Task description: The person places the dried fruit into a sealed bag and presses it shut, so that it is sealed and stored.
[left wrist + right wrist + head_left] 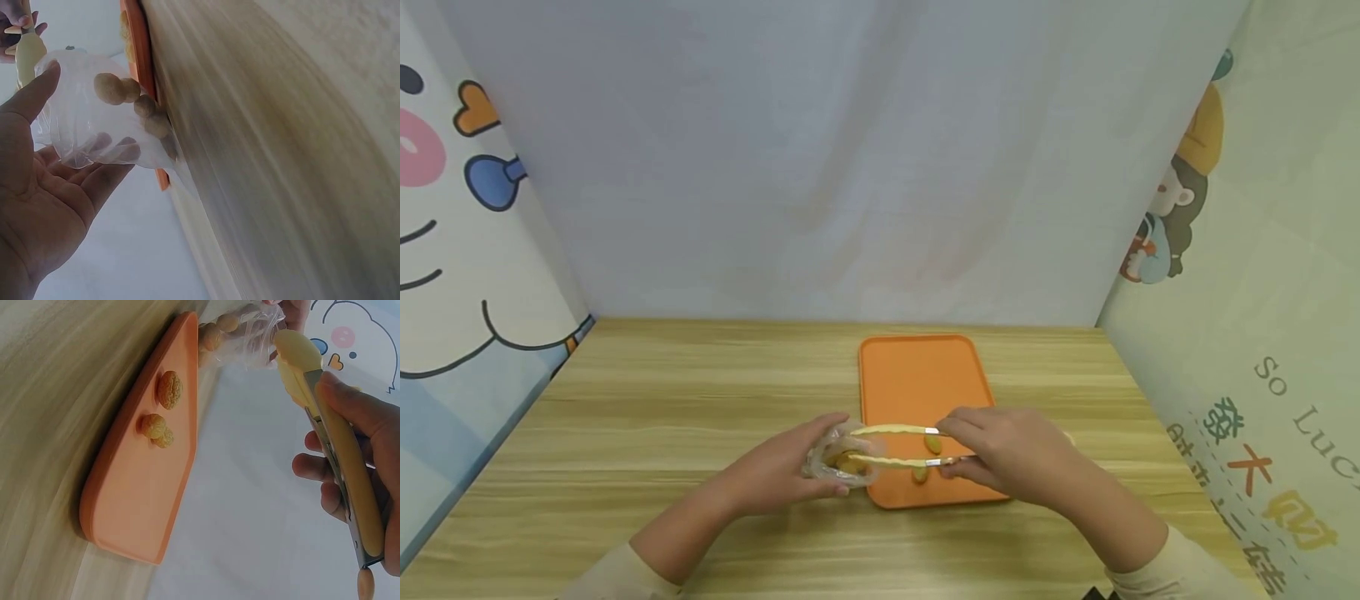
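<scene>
My left hand (782, 473) holds a clear plastic bag (75, 106) by its sides, thumb on one side and fingers on the other. Several round brown balls (110, 89) lie low in the bag, near the tabletop. In my right hand (1011, 450) is a pair of tongs (353, 481) with cream-yellow tips and a yellow grip, its arms spread apart. The tong tips reach over the bag's mouth in the head view. On the orange tray (921, 375) lie a wrinkled golden-brown lump (170, 389) and two smaller ones (153, 425) side by side.
The wood-grain table (700, 375) carries the tray, right of the bag. A pale cloth (820, 167) hangs behind the table. Printed sheets stand at the left (490, 250) and right (1247, 292).
</scene>
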A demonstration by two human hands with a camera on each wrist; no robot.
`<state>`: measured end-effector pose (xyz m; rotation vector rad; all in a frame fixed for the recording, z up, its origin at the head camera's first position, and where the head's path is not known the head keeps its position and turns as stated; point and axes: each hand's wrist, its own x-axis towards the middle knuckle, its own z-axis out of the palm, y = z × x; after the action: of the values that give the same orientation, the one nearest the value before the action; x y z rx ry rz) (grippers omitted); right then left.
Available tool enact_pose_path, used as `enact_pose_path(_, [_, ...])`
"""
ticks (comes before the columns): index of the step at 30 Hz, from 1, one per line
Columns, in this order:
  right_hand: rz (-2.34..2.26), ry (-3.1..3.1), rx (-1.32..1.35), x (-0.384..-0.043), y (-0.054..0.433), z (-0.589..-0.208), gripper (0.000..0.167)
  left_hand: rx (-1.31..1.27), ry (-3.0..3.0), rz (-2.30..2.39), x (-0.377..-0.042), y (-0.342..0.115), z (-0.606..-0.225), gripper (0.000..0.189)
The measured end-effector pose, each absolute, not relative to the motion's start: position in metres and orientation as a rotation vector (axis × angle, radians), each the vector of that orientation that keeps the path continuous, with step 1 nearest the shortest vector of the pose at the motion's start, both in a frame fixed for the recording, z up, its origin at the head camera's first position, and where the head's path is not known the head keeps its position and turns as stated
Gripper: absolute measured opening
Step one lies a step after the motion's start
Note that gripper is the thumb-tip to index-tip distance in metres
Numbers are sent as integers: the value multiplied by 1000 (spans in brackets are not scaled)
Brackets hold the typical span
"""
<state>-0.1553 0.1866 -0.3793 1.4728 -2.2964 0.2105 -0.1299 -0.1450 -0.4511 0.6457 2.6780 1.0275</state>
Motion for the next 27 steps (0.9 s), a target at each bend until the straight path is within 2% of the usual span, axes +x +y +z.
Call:
enact_pose_path(6, [254,-2324,1472,-157,195,-377,40,633,2689,1011,-130,-145,-451,89])
enact_pose_path(13, [270,-2377,1399,-160,211,-373,46,623,2712,994,-131,-146,-452,89])
enact_pose_path(27, [212,-2474,1232,-158,250,-383,40,597,2702,1017,-132,-147,-453,89])
